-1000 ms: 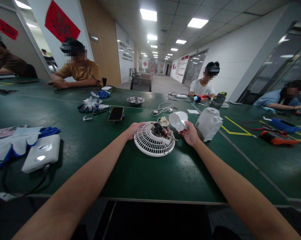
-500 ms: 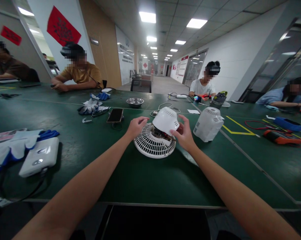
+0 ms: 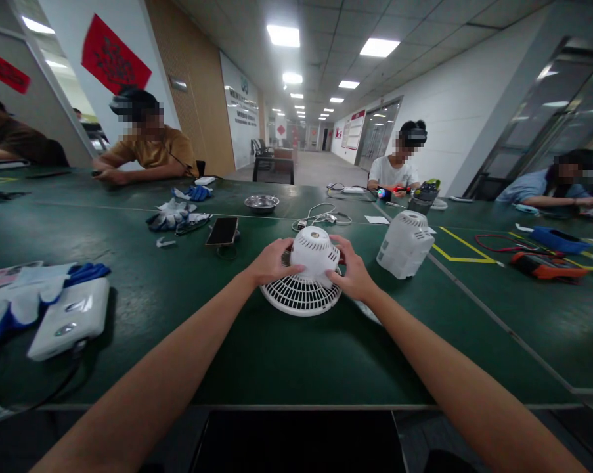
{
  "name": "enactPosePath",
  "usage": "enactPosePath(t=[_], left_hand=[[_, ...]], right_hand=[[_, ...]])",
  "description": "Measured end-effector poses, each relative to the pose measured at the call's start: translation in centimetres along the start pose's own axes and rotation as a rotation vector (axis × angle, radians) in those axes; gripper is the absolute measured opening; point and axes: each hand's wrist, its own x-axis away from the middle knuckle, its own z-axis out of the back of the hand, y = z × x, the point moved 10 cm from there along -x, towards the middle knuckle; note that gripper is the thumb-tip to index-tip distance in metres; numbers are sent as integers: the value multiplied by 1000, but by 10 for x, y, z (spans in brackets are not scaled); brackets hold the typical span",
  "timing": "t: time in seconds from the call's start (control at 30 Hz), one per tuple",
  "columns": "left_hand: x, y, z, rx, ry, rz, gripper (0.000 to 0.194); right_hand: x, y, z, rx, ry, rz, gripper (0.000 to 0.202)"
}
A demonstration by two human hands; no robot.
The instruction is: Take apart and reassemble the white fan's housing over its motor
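Note:
A round white fan grille (image 3: 301, 299) lies on the green table in front of me. Over its middle sits a white plastic motor cover (image 3: 314, 253) with vent slots and a round hole in its top. My left hand (image 3: 275, 261) grips the cover's left side, thumb across the front. On its right side, my right hand (image 3: 349, 266) has fingers behind and thumb in front. The inner parts under the cover are hidden. A thin pale piece (image 3: 369, 312) lies partly under my right wrist. To the right stands a white plastic housing (image 3: 405, 246).
A white cable (image 3: 320, 215) lies behind the grille, with a metal bowl (image 3: 261, 203) farther back. At left are a phone (image 3: 223, 231), gloves (image 3: 173, 215) and a white power bank (image 3: 72, 318). An orange multimeter (image 3: 547, 266) rests at right. Several people sit around the table.
The cover has gone from tilted to upright and lower over the grille, hiding the inner parts. My left hand has come in from beside it and taken hold.

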Motion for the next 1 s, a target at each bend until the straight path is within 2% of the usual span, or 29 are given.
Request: enactPosePath(t=[0.1, 0.27, 0.47, 0.63, 1.0], left_hand=[[-1, 4, -1, -44, -16, -19, 73], [-1, 12, 0, 21, -40, -20, 63], [0, 13, -1, 25, -56, 1, 60], [1, 14, 0, 29, -34, -31, 57], [1, 10, -3, 82, -54, 10, 61]], right_hand=[[1, 0, 0, 18, -14, 17, 81], [1, 1, -3, 8, -48, -13, 84], [2, 7, -3, 0, -48, -96, 92], [1, 4, -1, -25, -22, -103, 89], [3, 2, -4, 71, -22, -70, 86]])
